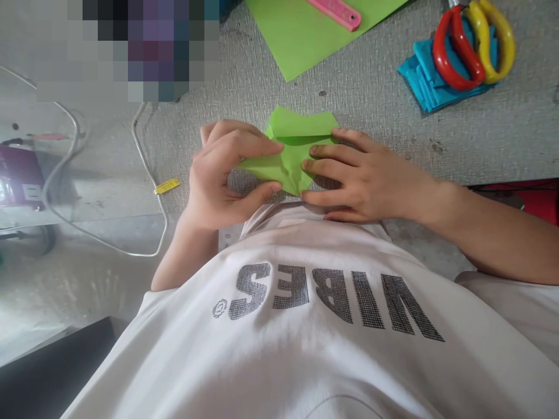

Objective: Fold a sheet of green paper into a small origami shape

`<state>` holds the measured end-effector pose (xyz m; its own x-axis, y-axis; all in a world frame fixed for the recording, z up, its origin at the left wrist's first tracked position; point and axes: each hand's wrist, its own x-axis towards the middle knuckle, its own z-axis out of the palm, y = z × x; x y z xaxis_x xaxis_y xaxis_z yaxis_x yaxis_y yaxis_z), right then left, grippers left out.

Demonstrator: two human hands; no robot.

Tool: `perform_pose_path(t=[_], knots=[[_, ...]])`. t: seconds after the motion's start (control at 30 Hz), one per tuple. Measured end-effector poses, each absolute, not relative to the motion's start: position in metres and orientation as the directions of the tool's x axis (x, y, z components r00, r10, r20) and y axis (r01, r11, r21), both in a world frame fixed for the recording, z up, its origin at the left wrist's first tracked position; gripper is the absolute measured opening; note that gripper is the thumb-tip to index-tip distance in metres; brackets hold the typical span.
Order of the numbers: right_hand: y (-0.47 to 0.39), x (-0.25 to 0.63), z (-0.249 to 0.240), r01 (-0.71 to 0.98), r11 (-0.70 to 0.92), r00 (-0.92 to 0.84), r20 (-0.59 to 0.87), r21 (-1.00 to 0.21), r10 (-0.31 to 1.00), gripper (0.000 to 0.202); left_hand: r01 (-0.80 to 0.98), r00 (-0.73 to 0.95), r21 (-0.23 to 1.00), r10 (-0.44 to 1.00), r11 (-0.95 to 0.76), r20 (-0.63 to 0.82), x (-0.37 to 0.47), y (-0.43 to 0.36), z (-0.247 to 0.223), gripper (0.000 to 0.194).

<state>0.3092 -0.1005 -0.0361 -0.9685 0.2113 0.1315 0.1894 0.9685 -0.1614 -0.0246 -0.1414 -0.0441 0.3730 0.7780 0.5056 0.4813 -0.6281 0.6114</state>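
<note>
A folded light green paper (299, 154) lies at the table's near edge, close to my shirt, with creased flaps and pointed corners. My left hand (231, 169) grips its left part, with the thumb at the lower edge and the index finger on top. Spread fingers of my right hand (362, 169) rest on the paper's right side, their tips pressing on it. Parts of the paper's left side are hidden under my left fingers.
Beyond the folded piece is a green sheet (290, 41) with a pink cutter (338, 13) on it. Red-and-yellow-handled scissors (458, 58) lie on folded blue material (421, 75). A white cable (146, 151) with a yellow tag loops at left, near a purple box (20, 174).
</note>
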Motion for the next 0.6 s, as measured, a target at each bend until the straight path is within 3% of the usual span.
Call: perform_pose_path(t=[0.1, 0.2, 0.27, 0.37, 0.5, 0.6], knots=[[-0.101, 0.31, -0.038, 0.185, 0.972, -0.969, 0.137, -0.147, 0.206, 0.04, 0.451, 0.391, 0.656, 0.795, -0.605, 0.464, -0.032, -0.139, -0.049, 0.07], [-0.101, 0.311, -0.041, 0.183, 0.972, -0.964, 0.168, -0.146, 0.207, 0.039, 0.358, 0.41, 0.78, 0.837, -0.513, 0.363, -0.037, -0.139, -0.05, 0.078], [-0.1, 0.312, -0.044, 0.187, 0.965, -0.958, 0.183, -0.185, 0.221, 0.04, 0.311, 0.435, 0.828, 0.844, -0.467, 0.313, -0.038, -0.139, -0.047, 0.073], [-0.099, 0.313, -0.047, 0.187, 0.956, -0.96, 0.166, -0.224, 0.227, 0.045, 0.375, 0.474, 0.827, 0.853, -0.42, 0.218, -0.039, -0.138, -0.042, 0.059], [-0.098, 0.313, -0.044, 0.169, 0.976, -0.967, 0.169, -0.136, 0.191, 0.041, 0.348, 0.511, 0.835, 0.833, -0.426, 0.212, -0.041, -0.133, -0.039, 0.04], [-0.099, 0.312, -0.043, 0.165, 0.982, -0.965, 0.192, -0.094, 0.181, 0.041, 0.364, 0.501, 0.839, 0.845, -0.404, 0.189, -0.04, -0.131, -0.038, 0.039]])
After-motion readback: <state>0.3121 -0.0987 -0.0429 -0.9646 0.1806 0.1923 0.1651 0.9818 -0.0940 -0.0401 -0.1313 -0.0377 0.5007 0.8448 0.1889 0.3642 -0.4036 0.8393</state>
